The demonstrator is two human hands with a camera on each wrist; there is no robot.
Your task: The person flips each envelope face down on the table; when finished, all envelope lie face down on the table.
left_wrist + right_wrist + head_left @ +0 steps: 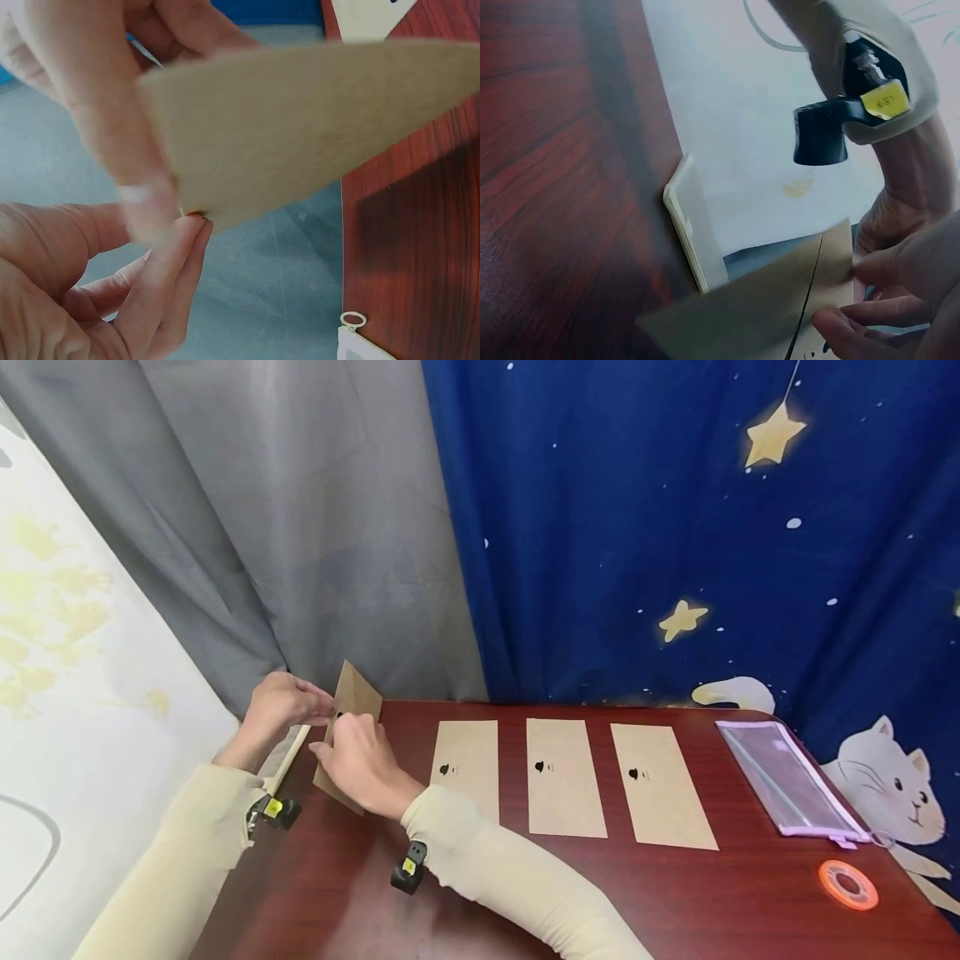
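Note:
Above the left end of the table, both hands hold a tan kraft envelope (358, 693) tilted up on edge. The left hand (288, 703) pinches its edge with the fingertips. My right hand (363, 764) grips the near side, thumb toward the body. In the left wrist view the envelope's plain face (300, 127) shows, with fingers of both hands meeting at one corner. A dark line, like a flap edge, crosses the envelope (742, 319) in the right wrist view. Three similar envelopes lie in a row: the left one (472, 760), middle one (566, 793) and right one (663, 802), each printed with a small black hat.
A cream-edged pouch (287, 758) lies at the table's left edge, partly behind the left wrist. Toward the right edge lie a lilac mesh zip pouch (787, 777) and an orange tape roll (831, 878). Grey and blue curtains (585, 527) hang behind the reddish-brown table (337, 893).

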